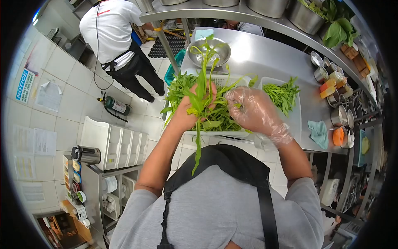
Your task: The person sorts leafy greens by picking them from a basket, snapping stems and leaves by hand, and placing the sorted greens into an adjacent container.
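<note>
A bunch of leafy greens (201,89), with long narrow leaves and thin stems like water spinach, stands up out of my bare left hand (188,108), which is closed around it. One long leaf hangs down below that hand toward my apron. My right hand (255,111) wears a clear plastic glove; its fingers are curled together beside the bunch, pinching at a thin green stem, with the fingertips partly hidden. Beneath both hands, a white basket (226,133) holds more greens. To the right, a white tray (296,114) contains a pile of cut greens (282,94).
A metal colander (208,53) sits behind the basket on the steel table (265,50). Overhead runs a shelf (265,20) with pots. Sauce bottles (327,89), small pans and a blue cloth (318,133) lie at right. A person (114,37) stands at left.
</note>
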